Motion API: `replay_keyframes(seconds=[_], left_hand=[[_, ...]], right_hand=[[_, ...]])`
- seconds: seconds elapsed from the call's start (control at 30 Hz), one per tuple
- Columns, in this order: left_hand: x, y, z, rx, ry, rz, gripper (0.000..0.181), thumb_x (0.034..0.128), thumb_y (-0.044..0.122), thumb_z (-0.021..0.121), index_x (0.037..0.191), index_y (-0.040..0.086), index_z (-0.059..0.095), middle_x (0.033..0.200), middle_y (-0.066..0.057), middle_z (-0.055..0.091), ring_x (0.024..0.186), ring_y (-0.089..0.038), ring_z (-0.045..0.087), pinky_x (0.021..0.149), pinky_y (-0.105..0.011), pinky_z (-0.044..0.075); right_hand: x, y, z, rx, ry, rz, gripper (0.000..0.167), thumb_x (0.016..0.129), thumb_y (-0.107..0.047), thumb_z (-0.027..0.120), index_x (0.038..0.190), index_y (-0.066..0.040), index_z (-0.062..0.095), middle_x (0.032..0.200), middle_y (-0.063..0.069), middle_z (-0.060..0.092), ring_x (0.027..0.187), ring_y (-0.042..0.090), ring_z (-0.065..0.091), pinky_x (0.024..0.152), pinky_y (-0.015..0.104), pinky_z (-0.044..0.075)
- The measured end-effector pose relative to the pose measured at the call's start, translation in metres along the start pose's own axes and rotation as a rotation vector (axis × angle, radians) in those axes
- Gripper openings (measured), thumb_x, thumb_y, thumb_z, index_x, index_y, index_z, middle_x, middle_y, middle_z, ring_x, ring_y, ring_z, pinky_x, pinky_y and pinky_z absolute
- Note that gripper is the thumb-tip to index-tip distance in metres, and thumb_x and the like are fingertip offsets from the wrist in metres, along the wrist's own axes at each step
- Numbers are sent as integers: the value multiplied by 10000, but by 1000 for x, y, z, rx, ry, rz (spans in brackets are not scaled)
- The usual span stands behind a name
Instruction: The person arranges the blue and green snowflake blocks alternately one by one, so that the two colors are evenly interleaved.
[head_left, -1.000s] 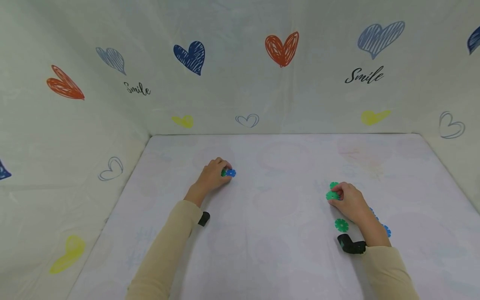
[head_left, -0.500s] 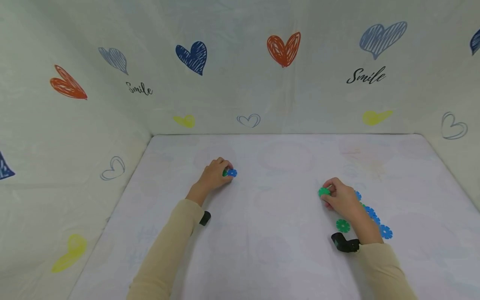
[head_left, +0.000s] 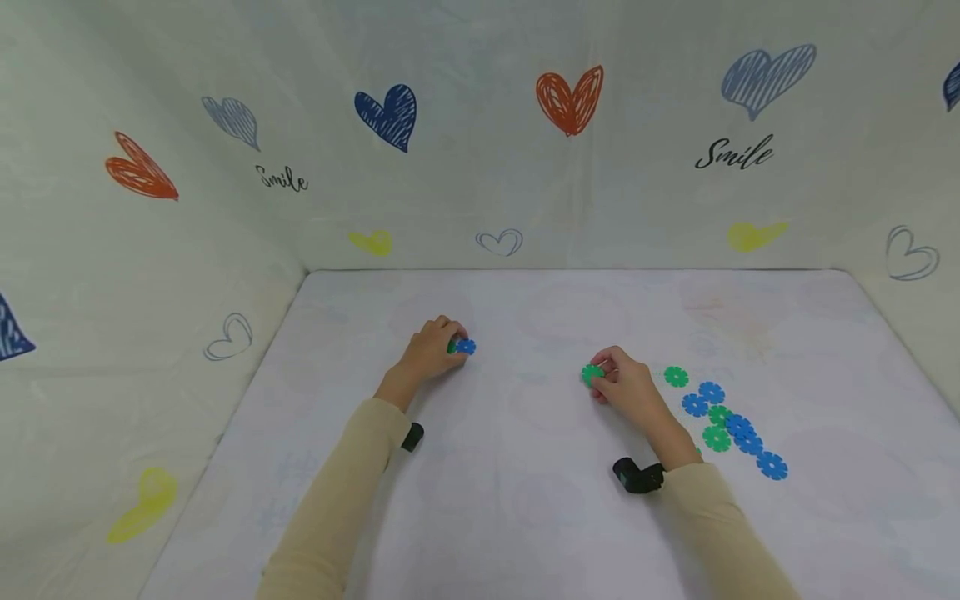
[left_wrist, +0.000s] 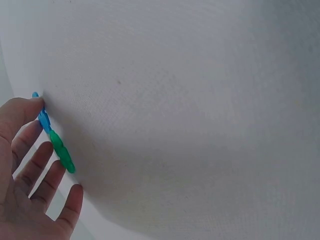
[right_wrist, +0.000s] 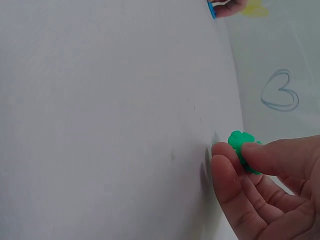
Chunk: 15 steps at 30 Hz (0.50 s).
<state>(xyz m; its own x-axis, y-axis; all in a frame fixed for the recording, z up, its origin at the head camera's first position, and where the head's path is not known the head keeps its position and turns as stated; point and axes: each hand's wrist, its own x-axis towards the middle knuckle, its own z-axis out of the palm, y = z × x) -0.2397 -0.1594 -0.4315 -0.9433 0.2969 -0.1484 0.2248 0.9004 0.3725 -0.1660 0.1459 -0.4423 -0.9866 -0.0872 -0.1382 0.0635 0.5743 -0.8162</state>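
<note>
My left hand (head_left: pixel 431 350) pinches a blue disc (head_left: pixel 467 347) with notched edges, and a green disc (head_left: pixel 452 346) is joined to it. In the left wrist view the blue disc (left_wrist: pixel 44 119) sits between thumb and finger, with the green disc (left_wrist: pixel 62 152) below it near the other fingertips. My right hand (head_left: pixel 630 388) holds a single green disc (head_left: pixel 592 374) between thumb and fingers, to the right of the left hand. The right wrist view shows this green disc (right_wrist: pixel 242 145) in the pinch.
Several loose discs lie at the right: a green one (head_left: pixel 676 377) at the back, blue ones (head_left: pixel 711 392) and further green ones (head_left: pixel 716 438) in a slanting group, and a blue one (head_left: pixel 772 466) at its front end. Fabric walls (head_left: pixel 465 192) border the white table (head_left: pixel 525 500).
My right hand has carried its green disc leftward, away from the loose discs, uncovering more of them. My left hand has stayed nearly in place with its two discs.
</note>
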Motion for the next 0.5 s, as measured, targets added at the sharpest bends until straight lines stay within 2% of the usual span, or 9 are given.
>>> replay_keyframes(seconds=[0.5], left_hand=[[0, 0, 0, 5, -3, 3, 321, 862, 234, 650, 1146, 115, 562, 1213, -100, 502, 1111, -281, 456, 964, -446, 382]], right_hand=[[26, -33, 48, 105, -24, -65, 229, 863, -5, 590, 1081, -10, 519, 914, 141, 601, 690, 144, 630, 655, 250, 533]])
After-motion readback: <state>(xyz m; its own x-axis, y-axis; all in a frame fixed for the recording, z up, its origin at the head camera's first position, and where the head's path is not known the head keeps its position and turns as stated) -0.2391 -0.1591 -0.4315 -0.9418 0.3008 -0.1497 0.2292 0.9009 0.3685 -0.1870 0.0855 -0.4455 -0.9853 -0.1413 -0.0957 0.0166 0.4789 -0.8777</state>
